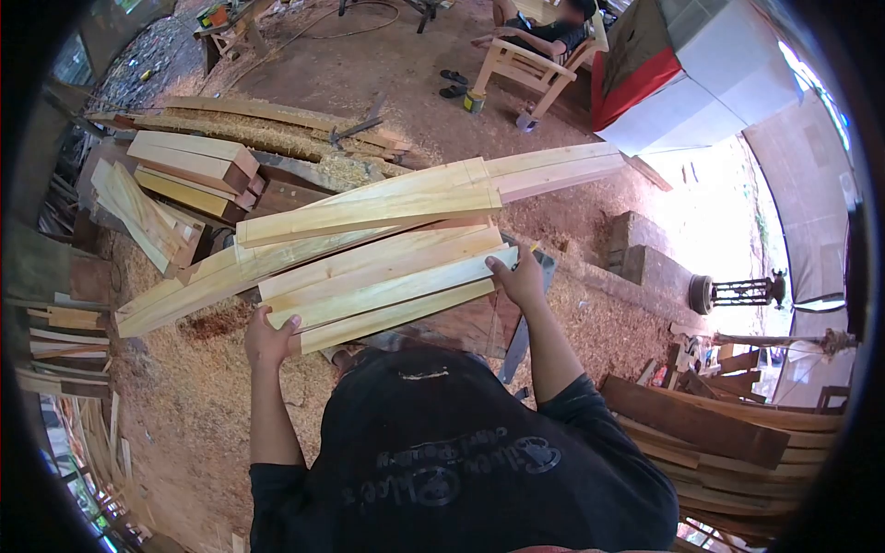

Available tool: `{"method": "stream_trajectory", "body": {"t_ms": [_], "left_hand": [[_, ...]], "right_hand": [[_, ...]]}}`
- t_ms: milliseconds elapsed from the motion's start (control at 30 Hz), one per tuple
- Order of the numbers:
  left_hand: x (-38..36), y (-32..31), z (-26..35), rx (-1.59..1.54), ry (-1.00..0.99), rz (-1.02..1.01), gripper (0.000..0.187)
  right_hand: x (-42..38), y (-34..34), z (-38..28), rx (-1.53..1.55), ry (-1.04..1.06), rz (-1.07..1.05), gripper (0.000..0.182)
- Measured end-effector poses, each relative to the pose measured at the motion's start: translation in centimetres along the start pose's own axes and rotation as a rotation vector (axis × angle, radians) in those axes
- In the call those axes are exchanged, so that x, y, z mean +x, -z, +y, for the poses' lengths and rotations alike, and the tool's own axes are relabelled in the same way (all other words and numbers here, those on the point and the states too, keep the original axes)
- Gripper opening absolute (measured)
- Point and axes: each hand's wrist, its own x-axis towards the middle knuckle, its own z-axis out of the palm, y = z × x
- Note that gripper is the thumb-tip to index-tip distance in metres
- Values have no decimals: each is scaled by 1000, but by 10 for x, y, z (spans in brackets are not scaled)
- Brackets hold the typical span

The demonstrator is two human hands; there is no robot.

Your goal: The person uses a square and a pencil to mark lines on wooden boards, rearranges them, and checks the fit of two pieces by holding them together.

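Seemingly rigid and fairly light for their length, the pale sawn planks lie stacked crosswise at waist level in front of the person, on a support that they hide from view. The left hand closes its grip around the near end of the lowest plank; the right hand presses fingers over the far end of an upper one. Rough-sawn faces should resist slipping but may splinter, so a hold near both ends, as shown, probably balances the load best. Sawdust covers the dirt floor; further timber stacks lie at left, dark boards at right, and a seated person in a wooden chair occupies the background.
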Motion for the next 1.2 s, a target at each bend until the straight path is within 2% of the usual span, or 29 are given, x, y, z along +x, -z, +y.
{"method": "stream_trajectory", "body": {"t_ms": [600,800,867,1000,1100,1200], "left_hand": [[2,1,-1,7,-17,-2,79],[1,-1,-4,-19,-29,4,76],[1,-7,-16,-7,-65,1,75],[1,0,-4,10,-62,15,73],[7,-2,-7,7,-18,1,72],[0,5,3,-11,-25,-18,72]], "right_hand": [[-2,10,-15,-6,-34,-48,64],[2,5,-4,7,-48,-70,67],[-2,6,-1,28,10,-91,70],[5,-3,9,-48,32,1,67],[4,3,6,-33,-29,-73,85],[3,5,2,-41,-30,-73,86]]}}
